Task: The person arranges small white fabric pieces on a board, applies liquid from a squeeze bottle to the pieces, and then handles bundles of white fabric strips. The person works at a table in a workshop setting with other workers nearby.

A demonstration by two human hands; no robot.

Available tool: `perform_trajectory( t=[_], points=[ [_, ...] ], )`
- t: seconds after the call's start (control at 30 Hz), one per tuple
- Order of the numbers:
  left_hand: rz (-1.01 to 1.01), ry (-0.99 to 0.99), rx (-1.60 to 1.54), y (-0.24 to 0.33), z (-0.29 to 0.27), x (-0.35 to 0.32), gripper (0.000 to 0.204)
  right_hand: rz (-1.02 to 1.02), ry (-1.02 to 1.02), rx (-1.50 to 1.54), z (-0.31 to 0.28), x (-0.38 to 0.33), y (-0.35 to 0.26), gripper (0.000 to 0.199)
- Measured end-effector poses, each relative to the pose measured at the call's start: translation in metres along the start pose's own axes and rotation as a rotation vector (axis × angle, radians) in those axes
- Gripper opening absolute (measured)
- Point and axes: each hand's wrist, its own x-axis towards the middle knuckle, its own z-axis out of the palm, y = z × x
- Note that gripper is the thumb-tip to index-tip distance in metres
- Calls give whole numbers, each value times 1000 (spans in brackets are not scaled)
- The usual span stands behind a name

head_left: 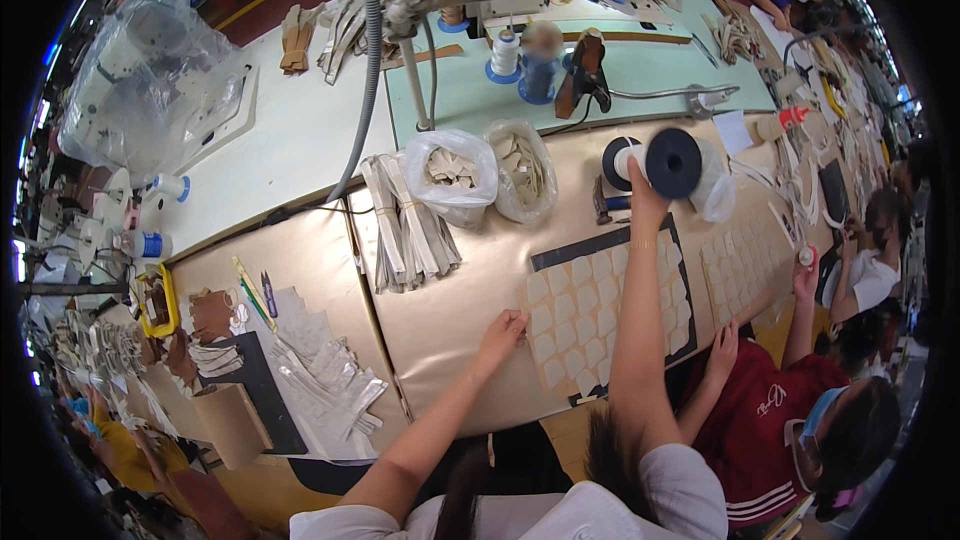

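My right hand (pixel 645 202) reaches forward over the table, its fingers at the core of a large spool with black flanges (pixel 674 164) and white winding. The fingertips are partly hidden by the spool. My left hand (pixel 503 334) is closed, fingers curled, at the left edge of a tan sheet (pixel 556 372) covered with rows of cream rounded pieces; whether it pinches anything is hidden. Under that sheet lies a black board (pixel 570 252). My right forearm crosses above the sheet. Close to the spool lies a hammer (pixel 601 202).
Two plastic bags of beige scraps (pixel 452 172) stand behind bundled pale strips (pixel 405 225). Thread cones (pixel 505 55) and a metal pole (pixel 408 70) rise at the back. At right, a person in a red top (pixel 760 405) sits close by, beside another sheet of pieces (pixel 745 265).
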Motion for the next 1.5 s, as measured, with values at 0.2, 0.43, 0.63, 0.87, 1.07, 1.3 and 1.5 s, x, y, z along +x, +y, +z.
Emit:
perform_trajectory(
  t=[0.2,0.43,0.63,0.87,1.07,1.3,1.5],
  points=[
    [-10,-40,-65,-2,3,2,25,-305,-194,417,0,-49,-122,70],
    [-108,-88,-189,10,-9,1,26,-487,-378,117,139,-15,-129,63],
    [-183,-78,-208,17,-6,6,29,-230,-567,274,213,-9,-86,50],
    [-89,-217,-304,6,33,-5,23,-452,-632,-361,217,-4,-89,78],
    [3,-132,-204,9,12,-11,14,-159,-400,185,80,-72,-143,37],
    [175,-59,-87,37,27,-3,19,76,-269,-25,-136,-173,-89,14],
    [196,-33,-86,75,15,65,19,299,-215,-114,-212,-221,-78,9]
  ],
)
